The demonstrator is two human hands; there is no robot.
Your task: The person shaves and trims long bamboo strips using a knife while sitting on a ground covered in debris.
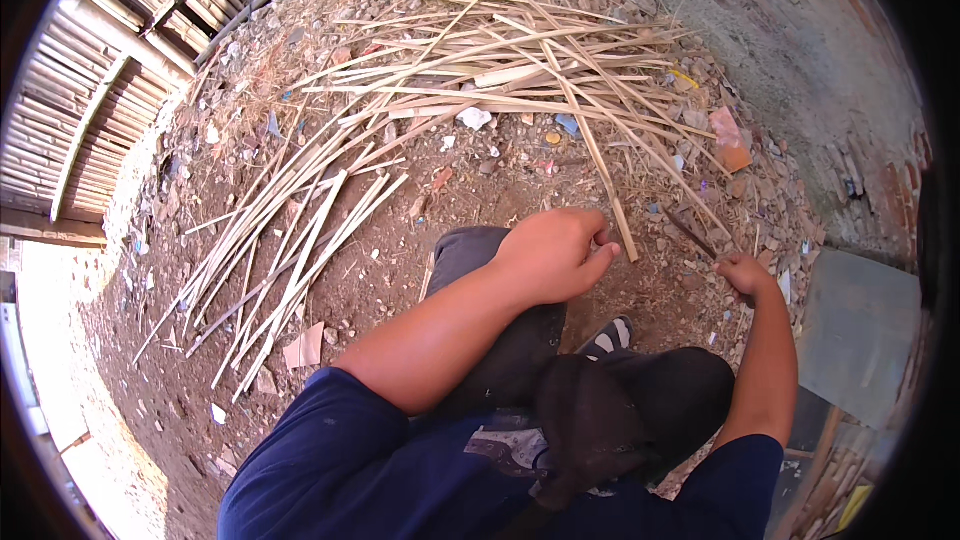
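Observation:
My left hand [556,256] is closed above my bent knee, its fingers curled and the thumb pointing to the right. What it holds, if anything, is hidden. Just right of its fingertips lies the end of a long bamboo strip [603,168], which reaches back into the pile. My right hand [742,275] grips a knife [690,234] whose dark, narrow blade slants up and to the left, low over the ground. Ahead of both hands a loose pile of split bamboo strips [500,85] lies crisscrossed. More strips [300,265] fan out toward me on the left.
A bamboo slat wall [90,120] stands at the far left and a worn brick wall [800,50] at the right. A grey flat panel [862,335] is beside my right arm. Stones, litter and a broken tile piece [304,346] dot the dirt floor. My sandalled foot [607,337] is between the hands.

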